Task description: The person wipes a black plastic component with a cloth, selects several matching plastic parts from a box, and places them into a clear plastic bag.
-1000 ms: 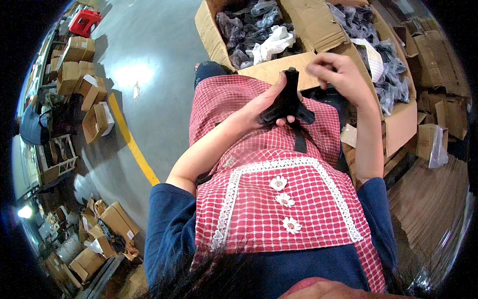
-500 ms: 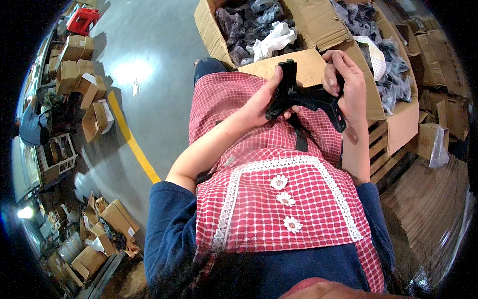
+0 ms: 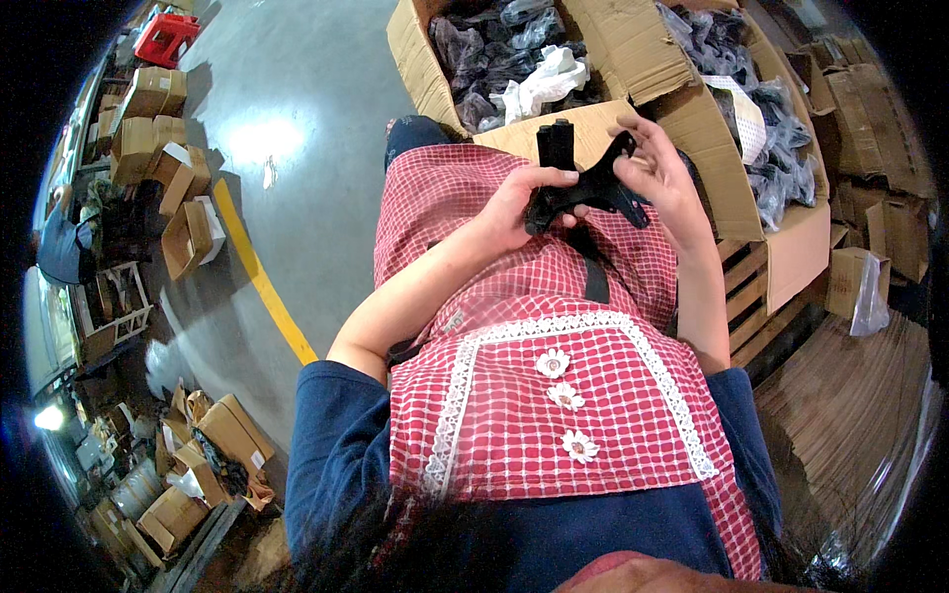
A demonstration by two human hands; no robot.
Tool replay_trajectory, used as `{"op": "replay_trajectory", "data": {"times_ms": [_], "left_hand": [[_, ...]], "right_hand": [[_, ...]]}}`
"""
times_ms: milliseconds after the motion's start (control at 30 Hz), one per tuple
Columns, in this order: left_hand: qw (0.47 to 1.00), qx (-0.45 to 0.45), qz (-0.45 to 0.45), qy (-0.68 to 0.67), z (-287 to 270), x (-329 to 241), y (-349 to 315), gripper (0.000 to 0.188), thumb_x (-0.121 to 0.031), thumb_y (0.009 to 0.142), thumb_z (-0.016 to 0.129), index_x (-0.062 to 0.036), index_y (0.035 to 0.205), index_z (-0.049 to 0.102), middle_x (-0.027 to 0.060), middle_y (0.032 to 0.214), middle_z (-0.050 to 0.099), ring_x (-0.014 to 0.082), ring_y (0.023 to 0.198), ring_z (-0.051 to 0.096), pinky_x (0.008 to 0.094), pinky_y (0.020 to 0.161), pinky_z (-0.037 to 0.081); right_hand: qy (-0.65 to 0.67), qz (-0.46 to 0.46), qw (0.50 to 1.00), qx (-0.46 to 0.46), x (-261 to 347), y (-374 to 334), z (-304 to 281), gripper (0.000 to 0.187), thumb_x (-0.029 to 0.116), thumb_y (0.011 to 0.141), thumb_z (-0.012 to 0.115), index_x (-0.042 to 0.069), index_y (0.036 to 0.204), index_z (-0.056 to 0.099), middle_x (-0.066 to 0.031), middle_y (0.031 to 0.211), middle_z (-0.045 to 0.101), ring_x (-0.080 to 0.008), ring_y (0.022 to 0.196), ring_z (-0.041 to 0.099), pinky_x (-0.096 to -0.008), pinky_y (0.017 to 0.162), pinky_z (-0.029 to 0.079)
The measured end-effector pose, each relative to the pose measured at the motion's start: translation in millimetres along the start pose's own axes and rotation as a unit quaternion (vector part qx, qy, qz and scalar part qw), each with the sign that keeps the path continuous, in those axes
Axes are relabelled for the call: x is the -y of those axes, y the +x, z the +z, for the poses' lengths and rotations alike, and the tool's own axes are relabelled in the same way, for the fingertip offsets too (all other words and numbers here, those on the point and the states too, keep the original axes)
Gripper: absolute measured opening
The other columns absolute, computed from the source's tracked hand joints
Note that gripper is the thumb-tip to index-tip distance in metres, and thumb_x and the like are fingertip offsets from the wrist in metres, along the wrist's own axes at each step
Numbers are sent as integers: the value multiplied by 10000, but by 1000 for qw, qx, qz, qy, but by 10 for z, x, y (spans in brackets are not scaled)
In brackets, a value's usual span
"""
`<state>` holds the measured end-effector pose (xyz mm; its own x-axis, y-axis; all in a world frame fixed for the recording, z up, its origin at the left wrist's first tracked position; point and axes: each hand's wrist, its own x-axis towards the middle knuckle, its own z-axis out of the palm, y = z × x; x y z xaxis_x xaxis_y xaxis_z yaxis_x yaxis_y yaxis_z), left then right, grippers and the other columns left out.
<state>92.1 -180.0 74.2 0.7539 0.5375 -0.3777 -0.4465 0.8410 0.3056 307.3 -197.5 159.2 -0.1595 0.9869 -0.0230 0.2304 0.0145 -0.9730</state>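
A black branched part (image 3: pixel 593 188), like a bracket with several arms, is held over my lap. My left hand (image 3: pixel 512 206) is closed on its left side, with the thumb across it and fingertips showing below. My right hand (image 3: pixel 660 178) is at the part's upper right arm, its thumb and curved fingers on either side of that arm's end. Just beyond the hands stands an open cardboard box (image 3: pixel 420 59) with dark parts in clear plastic bags (image 3: pixel 474 59) and a crumpled white bag (image 3: pixel 542 84).
At right a second open carton (image 3: pixel 799 252) with bagged dark parts rests by a wooden pallet (image 3: pixel 746 296). Flattened cardboard (image 3: pixel 830 395) lies nearer. Left, a yellow floor line (image 3: pixel 259 277) runs past several cartons (image 3: pixel 188 237) and a red plastic stool-like object (image 3: pixel 166 40).
The black part has been turned in my hands, one arm now rising toward my right fingers. My left thumb has come down across it. My right hand has shifted left and its fingers have loosened.
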Motion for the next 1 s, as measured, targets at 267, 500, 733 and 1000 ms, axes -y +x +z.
{"op": "replay_trajectory", "data": {"times_ms": [267, 500, 733, 1000], "left_hand": [[997, -27, 37, 60, 127, -80, -87, 288, -191, 943, 594, 21, 1138, 603, 168, 936, 710, 216, 654, 698, 313, 565, 609], [999, 6, 42, 14, 131, -31, -44, 474, -442, 1009, 499, 0, 1156, 586, 141, 941, 692, 232, 687, 683, 311, 540, 587], [998, -9, 68, 11, 276, -12, -73, 633, -585, 1026, 345, -19, 1166, 592, 125, 1019, 681, 254, 894, 668, 402, 647, 569], [998, 23, 57, 9, 179, -93, -122, 605, -577, 1019, 390, -27, 1166, 595, 127, 1049, 687, 260, 877, 681, 418, 665, 576]], "right_hand": [[-219, 92, 968, -83, -110, -397, -39, 258, 205, 885, 705, 29, 1073, 710, -105, 887, 728, -137, 776, 670, -288, 744, 528], [-25, 100, 988, -111, 0, -427, -239, 302, 208, 893, 729, -43, 1061, 721, -33, 897, 715, -99, 750, 634, -260, 698, 506], [39, 163, 980, 107, 221, -99, -239, 166, 196, 844, 766, 45, 901, 726, 35, 730, 634, -45, 650, 556, -234, 604, 431], [48, 132, 984, 112, 279, 116, -289, 163, 176, 831, 777, 46, 922, 738, 23, 800, 673, -65, 714, 578, -231, 685, 469]]}}
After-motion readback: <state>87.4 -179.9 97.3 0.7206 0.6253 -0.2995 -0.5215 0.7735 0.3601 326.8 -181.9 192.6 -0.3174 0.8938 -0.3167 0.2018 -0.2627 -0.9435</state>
